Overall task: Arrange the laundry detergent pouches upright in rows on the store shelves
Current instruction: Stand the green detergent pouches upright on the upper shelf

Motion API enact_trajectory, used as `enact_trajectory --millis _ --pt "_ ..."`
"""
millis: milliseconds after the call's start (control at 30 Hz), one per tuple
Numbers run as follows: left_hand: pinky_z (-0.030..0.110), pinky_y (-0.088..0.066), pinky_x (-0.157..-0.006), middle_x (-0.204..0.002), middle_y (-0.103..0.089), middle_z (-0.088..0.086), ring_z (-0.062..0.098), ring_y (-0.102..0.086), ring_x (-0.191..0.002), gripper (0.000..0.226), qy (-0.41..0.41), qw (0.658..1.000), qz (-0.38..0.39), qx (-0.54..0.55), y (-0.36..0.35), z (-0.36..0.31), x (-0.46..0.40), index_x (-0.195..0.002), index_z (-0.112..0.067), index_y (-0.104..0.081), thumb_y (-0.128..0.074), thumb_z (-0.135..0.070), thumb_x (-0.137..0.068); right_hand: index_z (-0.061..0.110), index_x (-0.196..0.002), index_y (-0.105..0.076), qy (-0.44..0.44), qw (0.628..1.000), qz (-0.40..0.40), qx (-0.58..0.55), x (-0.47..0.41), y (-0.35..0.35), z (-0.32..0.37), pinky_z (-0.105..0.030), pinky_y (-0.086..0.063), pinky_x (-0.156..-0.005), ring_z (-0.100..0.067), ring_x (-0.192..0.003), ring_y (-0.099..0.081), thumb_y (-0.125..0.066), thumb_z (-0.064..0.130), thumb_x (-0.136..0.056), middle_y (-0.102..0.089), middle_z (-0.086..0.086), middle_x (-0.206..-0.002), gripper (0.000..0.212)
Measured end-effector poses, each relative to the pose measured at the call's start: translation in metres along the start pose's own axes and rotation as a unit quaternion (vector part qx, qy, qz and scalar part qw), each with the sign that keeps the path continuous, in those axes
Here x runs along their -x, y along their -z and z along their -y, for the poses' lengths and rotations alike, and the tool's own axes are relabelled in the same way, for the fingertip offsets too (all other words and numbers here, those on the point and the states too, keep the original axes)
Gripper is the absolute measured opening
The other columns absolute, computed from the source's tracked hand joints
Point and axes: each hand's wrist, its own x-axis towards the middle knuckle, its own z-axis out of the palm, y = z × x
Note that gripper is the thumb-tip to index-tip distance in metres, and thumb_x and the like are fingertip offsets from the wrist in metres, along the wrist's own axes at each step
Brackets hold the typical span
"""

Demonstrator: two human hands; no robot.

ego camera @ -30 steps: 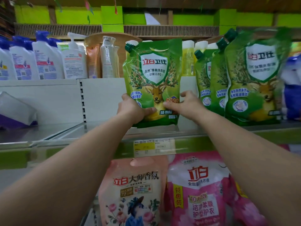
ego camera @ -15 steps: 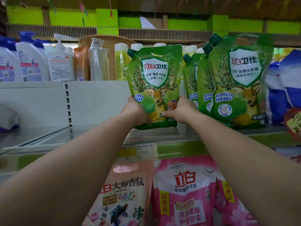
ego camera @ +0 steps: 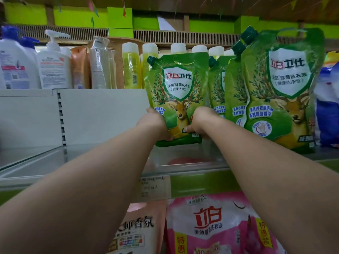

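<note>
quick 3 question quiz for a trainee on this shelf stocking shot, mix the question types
1. True or false: both hands grip the green pouch near its bottom.
2. Multiple choice: where does the row of green pouches already on the glass shelf stand, relative to the held one? A) to its right B) to its left C) on the shelf below
3. Short answer: what colour are the pouches on the shelf below?

Key
1. True: the left hand and the right hand hold its lower corners, cap up.
2. A
3. Pink, with a paler peach-coloured pouch beside them.
</note>
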Motion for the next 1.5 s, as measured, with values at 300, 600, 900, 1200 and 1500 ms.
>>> enact_trajectory --millis 300,600,900,1200,1500 --pt "0.043 -0.044 -0.101 -0.137 -0.040 0.021 0.038 -0.048 -0.121 0.122 0.036 0.995 0.027 0.087 -0.004 0.008 -0.024 -0.147 -0.005 0.001 -0.086 -0.032 -0.065 0.002 -0.074 -0.049 -0.004 0.977 0.049 -0.209 -0.041 -0.014 0.001 -0.037 -0.054 -0.087 -0.023 -0.078 -0.062 -0.066 0.026 -0.087 -0.059 -0.009 -0.072 0.033" --pt "0.046 -0.050 -0.092 -0.129 -0.043 0.018 0.036 -0.051 -0.108 0.124 0.018 0.985 0.015 0.173 -0.003 0.015 -0.020 -0.149 -0.021 0.015 -0.082 -0.015 -0.071 0.005 -0.071 -0.045 0.020 0.978 -0.003 -0.205 -0.030 -0.016 -0.003 -0.032 -0.052 -0.081 -0.027 -0.092 -0.063 -0.072 0.029 -0.082 -0.063 -0.014 -0.097 0.037" --pt "0.049 -0.048 -0.095 -0.132 -0.041 0.021 0.040 -0.051 -0.115 0.099 0.038 0.998 -0.005 0.041 -0.003 0.018 -0.009 -0.145 -0.009 -0.013 -0.077 -0.039 -0.075 0.004 -0.076 -0.050 0.023 0.976 -0.017 -0.216 -0.018 -0.018 -0.003 -0.033 -0.052 -0.075 -0.028 -0.087 -0.064 -0.072 0.032 -0.082 -0.060 -0.012 -0.089 0.036" --pt "0.029 -0.053 -0.060 -0.081 -0.070 0.011 0.019 -0.061 -0.061 0.027 -0.062 0.995 0.040 -0.068 -0.002 0.016 -0.003 -0.090 -0.003 -0.057 -0.052 -0.029 -0.096 0.003 -0.114 -0.056 0.049 0.975 -0.033 -0.215 -0.019 -0.023 0.001 -0.033 -0.050 -0.078 -0.029 -0.100 -0.059 -0.068 0.027 -0.085 -0.060 -0.012 -0.113 0.039" --pt "0.037 -0.047 -0.086 -0.126 -0.054 0.019 0.035 -0.056 -0.112 0.042 -0.020 0.999 0.018 -0.024 -0.003 0.019 0.000 -0.134 -0.002 -0.039 -0.048 -0.018 -0.096 0.005 -0.130 -0.043 0.103 0.976 0.052 -0.187 -0.010 -0.022 0.000 -0.034 -0.049 -0.075 -0.024 -0.093 -0.055 -0.070 0.042 -0.081 -0.053 -0.008 -0.105 0.067"
